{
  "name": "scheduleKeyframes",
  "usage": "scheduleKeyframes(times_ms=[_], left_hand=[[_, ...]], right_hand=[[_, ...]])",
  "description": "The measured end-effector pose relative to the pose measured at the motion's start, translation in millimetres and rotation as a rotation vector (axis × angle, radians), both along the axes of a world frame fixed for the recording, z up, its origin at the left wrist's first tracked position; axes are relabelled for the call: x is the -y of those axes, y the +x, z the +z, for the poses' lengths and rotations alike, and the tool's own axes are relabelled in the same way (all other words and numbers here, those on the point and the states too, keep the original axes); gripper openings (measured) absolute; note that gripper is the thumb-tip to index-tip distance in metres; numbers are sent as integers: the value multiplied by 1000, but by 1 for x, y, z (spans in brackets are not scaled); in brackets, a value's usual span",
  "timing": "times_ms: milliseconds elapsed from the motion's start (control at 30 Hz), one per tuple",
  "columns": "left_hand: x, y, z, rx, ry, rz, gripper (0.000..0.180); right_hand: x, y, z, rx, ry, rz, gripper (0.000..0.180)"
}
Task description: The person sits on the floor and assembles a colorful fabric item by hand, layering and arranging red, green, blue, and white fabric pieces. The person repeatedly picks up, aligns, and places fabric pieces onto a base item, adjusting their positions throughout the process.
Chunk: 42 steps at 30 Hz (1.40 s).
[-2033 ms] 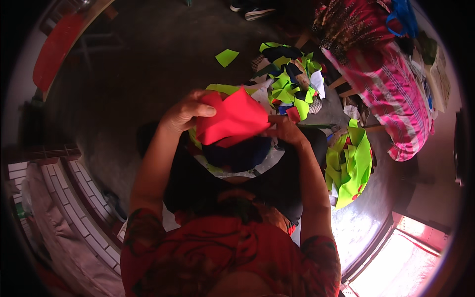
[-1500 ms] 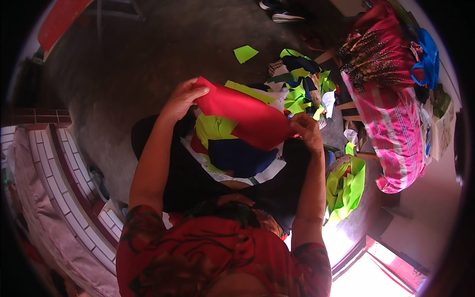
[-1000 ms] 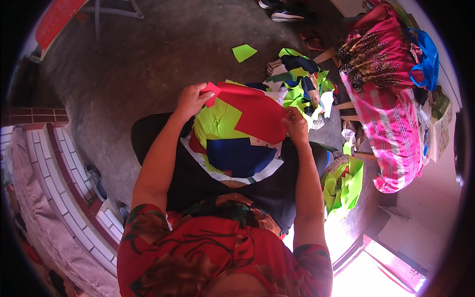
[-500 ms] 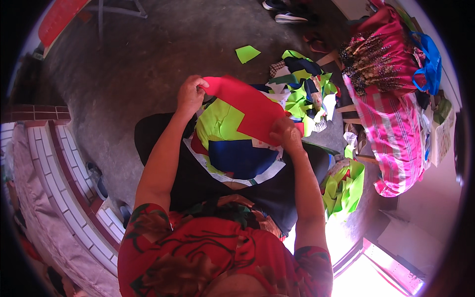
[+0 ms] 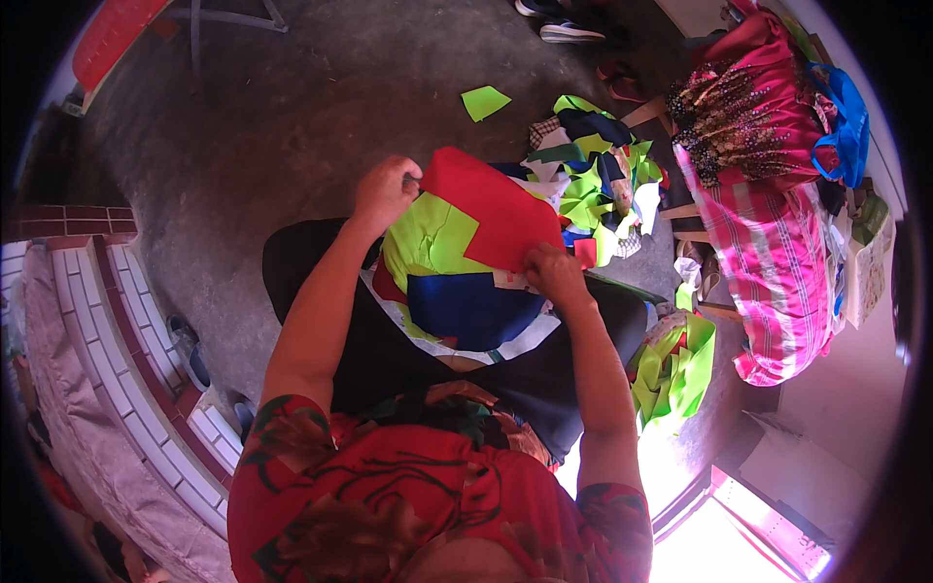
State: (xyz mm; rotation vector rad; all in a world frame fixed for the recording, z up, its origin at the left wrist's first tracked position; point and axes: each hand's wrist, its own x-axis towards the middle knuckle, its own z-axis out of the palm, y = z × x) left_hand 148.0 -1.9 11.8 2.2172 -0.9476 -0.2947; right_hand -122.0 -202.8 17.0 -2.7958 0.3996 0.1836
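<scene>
Your fingers pinch a red fabric piece [image 5: 491,209]: left hand [image 5: 385,191] grips its top corner, right hand [image 5: 554,275] its lower edge, above the neon-green and blue cloth stack [image 5: 457,291] on your lap.

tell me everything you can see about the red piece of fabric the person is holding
The red fabric piece is a flat, plain, bright red cut of what looks like thin cloth, with straight edges and a sharp upper-left corner. It is held stretched over the lap, slanting from upper left to lower right. The left hand pinches its upper-left corner; the right hand grips its lower-right edge. It lies partly over a neon yellow-green piece and a dark blue piece stacked on the lap.
</scene>
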Motion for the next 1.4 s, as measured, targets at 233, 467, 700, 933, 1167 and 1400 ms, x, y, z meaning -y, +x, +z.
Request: scheduleKeyframes(times_ms=[233,467,700,933,1167,1400], left_hand=[[11,-24,-21,166,62,-278,33],[22,-29,-24,179,131,-259,40],[31,-33,-23,134,158,-210,39],[35,-35,-22,200,180,-218,34],[28,-30,-38,253,141,-257,28],[31,-33,-23,268,115,-272,34]], right_hand=[[13,-2,-1,87,119,-231,9],[17,5,20,310,335,-523,15],[16,11,37,679,45,-221,21],[19,-1,17,426,-224,-303,13],[17,-15,1,-323,-58,-395,19],[17,-9,1,385,-87,-363,6]])
